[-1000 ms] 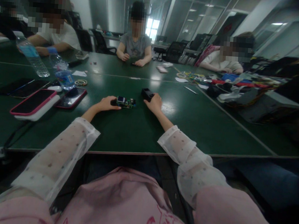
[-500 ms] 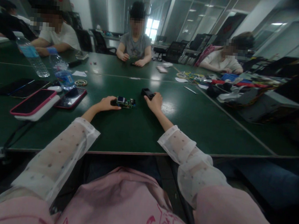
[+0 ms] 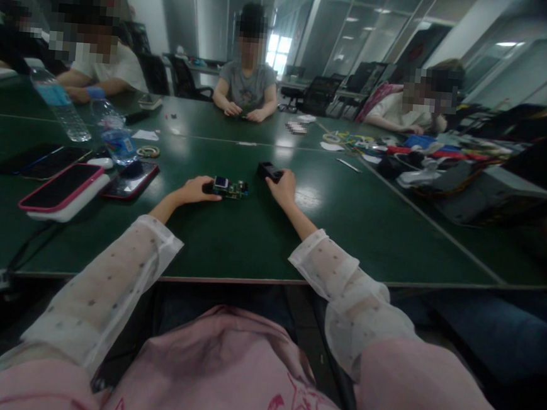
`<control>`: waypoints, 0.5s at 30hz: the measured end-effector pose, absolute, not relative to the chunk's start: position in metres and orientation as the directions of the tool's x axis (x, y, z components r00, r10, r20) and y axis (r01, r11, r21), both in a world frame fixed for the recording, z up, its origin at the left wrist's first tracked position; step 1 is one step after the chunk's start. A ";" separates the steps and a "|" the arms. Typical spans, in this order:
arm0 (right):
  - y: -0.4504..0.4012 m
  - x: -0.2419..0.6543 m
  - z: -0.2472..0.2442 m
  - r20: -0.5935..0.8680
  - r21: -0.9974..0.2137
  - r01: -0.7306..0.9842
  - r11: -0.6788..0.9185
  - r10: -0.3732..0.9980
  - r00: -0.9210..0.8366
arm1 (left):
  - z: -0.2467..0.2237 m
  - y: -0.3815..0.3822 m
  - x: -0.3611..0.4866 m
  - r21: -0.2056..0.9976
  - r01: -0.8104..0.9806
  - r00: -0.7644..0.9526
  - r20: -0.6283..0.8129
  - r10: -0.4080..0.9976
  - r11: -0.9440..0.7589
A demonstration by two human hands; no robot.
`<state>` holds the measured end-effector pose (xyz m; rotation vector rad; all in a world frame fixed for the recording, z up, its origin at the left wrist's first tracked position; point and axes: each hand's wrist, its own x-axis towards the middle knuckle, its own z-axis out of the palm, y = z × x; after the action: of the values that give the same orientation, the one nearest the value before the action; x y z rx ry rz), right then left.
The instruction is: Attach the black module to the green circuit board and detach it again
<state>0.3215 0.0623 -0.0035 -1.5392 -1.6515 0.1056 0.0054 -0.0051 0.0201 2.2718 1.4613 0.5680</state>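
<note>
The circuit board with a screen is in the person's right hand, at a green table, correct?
Wrong hand: the head view shows the circuit board in the left hand, while the right hand holds a black box. The table is indeed green.

- I sit in what looks like an office used for electronics work.
- Glass partitions (image 3: 353,31) and black office chairs (image 3: 322,94) stand beyond my long green desk (image 3: 232,246).
- Before me are a circuit board (image 3: 234,190) and tangled wires (image 3: 345,139).
</note>
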 end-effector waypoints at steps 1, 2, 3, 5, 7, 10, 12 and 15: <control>0.064 0.322 -0.002 0.518 -0.597 0.763 0.249 0.845 0.130 | 0.020 -0.005 0.005 0.513 0.765 0.379 0.129 0.916 -0.389; 0.065 0.321 -0.001 0.526 -0.614 0.745 0.262 0.839 0.138 | 0.020 -0.004 0.005 0.510 0.766 0.381 0.128 0.916 -0.390; 0.065 0.321 0.001 0.533 -0.630 0.724 0.279 0.834 0.142 | 0.019 -0.004 0.005 0.508 0.768 0.381 0.129 0.916 -0.391; 0.065 0.319 0.007 0.545 -0.651 0.683 0.332 0.830 0.117 | 0.020 -0.004 0.005 0.509 0.767 0.381 0.131 0.915 -0.392; 0.061 0.315 0.013 0.550 -0.654 0.640 0.402 0.834 0.038 | 0.021 -0.005 0.005 0.517 0.760 0.384 0.130 0.914 -0.393; 0.050 0.305 0.022 0.530 -0.665 0.560 0.494 0.841 -0.112 | 0.023 -0.007 0.007 0.531 0.754 0.382 0.126 0.916 -0.387; 0.042 0.298 0.027 0.528 -0.675 0.495 0.547 0.827 -0.194 | 0.024 -0.008 0.007 0.532 0.758 0.373 0.122 0.920 -0.378; 0.031 0.288 0.031 0.527 -0.675 0.419 0.607 0.794 -0.302 | 0.025 -0.008 0.007 0.528 0.762 0.371 0.120 0.921 -0.376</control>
<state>0.2883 0.0314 0.0309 -0.9659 -1.9311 0.5236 0.0071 -0.0082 0.0245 2.2528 1.4649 0.5670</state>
